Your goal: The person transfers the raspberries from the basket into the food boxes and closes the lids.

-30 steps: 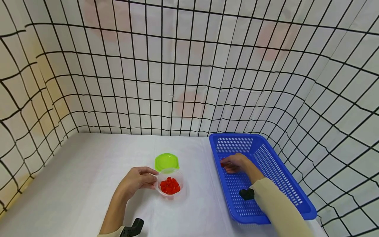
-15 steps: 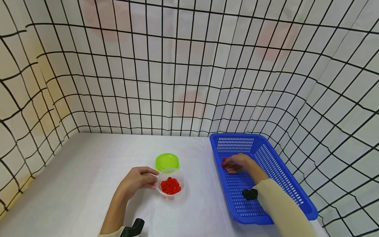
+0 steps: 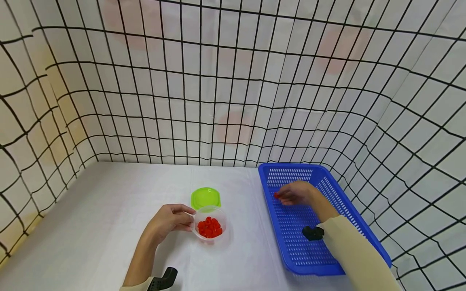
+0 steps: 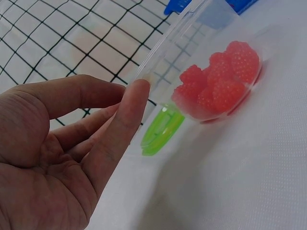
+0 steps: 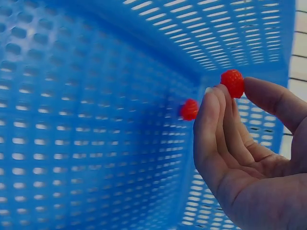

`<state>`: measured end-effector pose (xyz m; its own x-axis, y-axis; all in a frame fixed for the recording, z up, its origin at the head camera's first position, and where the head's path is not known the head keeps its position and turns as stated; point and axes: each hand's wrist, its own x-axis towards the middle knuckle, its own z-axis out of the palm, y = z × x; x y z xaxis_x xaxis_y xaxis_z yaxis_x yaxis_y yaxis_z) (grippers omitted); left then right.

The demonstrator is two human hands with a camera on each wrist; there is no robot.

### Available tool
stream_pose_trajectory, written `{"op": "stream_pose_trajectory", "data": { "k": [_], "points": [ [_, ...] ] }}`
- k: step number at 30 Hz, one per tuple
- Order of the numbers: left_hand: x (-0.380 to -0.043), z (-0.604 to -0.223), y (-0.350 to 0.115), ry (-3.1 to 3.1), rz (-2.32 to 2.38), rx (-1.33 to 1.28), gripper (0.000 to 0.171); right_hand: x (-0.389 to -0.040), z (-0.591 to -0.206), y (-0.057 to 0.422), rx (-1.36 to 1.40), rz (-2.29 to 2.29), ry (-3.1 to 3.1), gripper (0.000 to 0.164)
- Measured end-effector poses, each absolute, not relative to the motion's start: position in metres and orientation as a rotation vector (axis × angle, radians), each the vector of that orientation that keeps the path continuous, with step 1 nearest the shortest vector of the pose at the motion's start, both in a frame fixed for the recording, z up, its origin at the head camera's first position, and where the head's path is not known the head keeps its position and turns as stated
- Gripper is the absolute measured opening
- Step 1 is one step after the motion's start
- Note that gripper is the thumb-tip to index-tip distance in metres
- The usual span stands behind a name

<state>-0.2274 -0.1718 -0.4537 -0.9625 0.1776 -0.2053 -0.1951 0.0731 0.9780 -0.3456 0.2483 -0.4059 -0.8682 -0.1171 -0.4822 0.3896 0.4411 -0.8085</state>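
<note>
My left hand (image 3: 172, 219) pinches the rim of a clear round plastic container (image 3: 223, 222), which stands on the white table. Inside it lie several red raspberries (image 4: 218, 84), heaped at the bottom. Over the blue plastic basket (image 5: 96, 120), thumb and fingertips of my right hand (image 5: 254, 148) pinch one raspberry (image 5: 233, 83). A second raspberry (image 5: 189, 109) lies in the basket just past those fingers. In the head view the right hand (image 3: 296, 193) hovers inside the basket's far left part and hides the raspberry it holds.
A bright green lid (image 3: 205, 198) lies on the white tablecloth (image 3: 120, 214) right behind the container. Black wire mesh (image 3: 233, 101) backed by white sheeting encloses the table at the back and sides. The basket's long right wall (image 3: 349, 206) stands near the mesh.
My right hand has picked up a raspberry from the basket's left side and shifted slightly up and to the right. The left hand and the container have stayed in place.
</note>
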Motion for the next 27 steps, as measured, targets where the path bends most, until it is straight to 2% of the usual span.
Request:
{"op": "stream_pose_trajectory", "data": {
  "k": [19,27],
  "points": [
    [-0.228,-0.455,-0.171,2.084,1.963,-0.024,0.033,-0.347,-0.347,0.223,0.071,-1.393,2.295,0.032],
    [-0.228,-0.455,-0.172,2.085,1.963,-0.003,0.033,-0.341,-0.335,0.204,-0.003,-1.346,2.309,0.031]
  ]
}}
